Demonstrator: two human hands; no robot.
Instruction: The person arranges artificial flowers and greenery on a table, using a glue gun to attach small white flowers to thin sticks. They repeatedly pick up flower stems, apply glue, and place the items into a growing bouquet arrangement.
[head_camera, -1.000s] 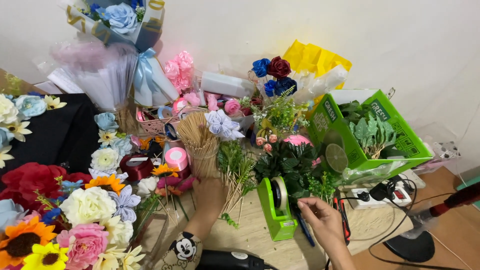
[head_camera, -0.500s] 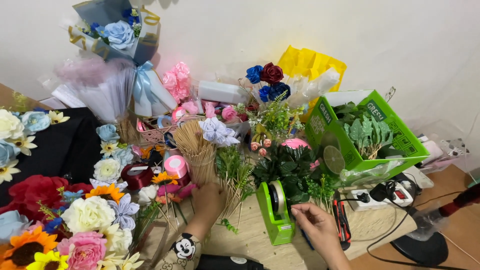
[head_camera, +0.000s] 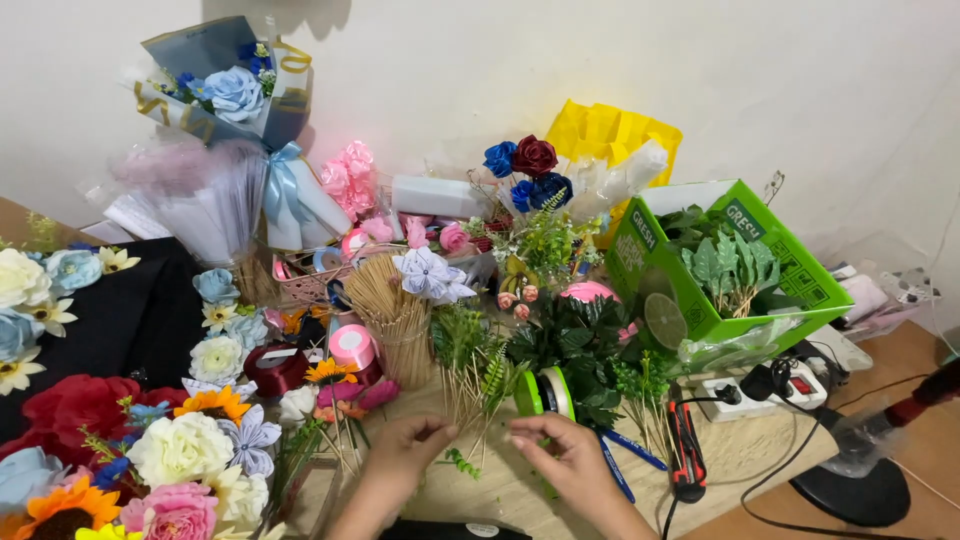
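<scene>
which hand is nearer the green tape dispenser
Right. The right hand is just below the green tape dispenser, almost touching it. The left hand is farther off to its left, by the sticks.

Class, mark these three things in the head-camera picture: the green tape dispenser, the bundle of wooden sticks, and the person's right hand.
green tape dispenser (head_camera: 545, 392), head view, on its round upright wheel.
bundle of wooden sticks (head_camera: 392, 318), head view, on the middle of the bundle.
right hand (head_camera: 562, 452), head view, on the back of the hand.

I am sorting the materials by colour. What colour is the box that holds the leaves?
The box is bright green, with a white inside; the head view shows it clearly.
</scene>
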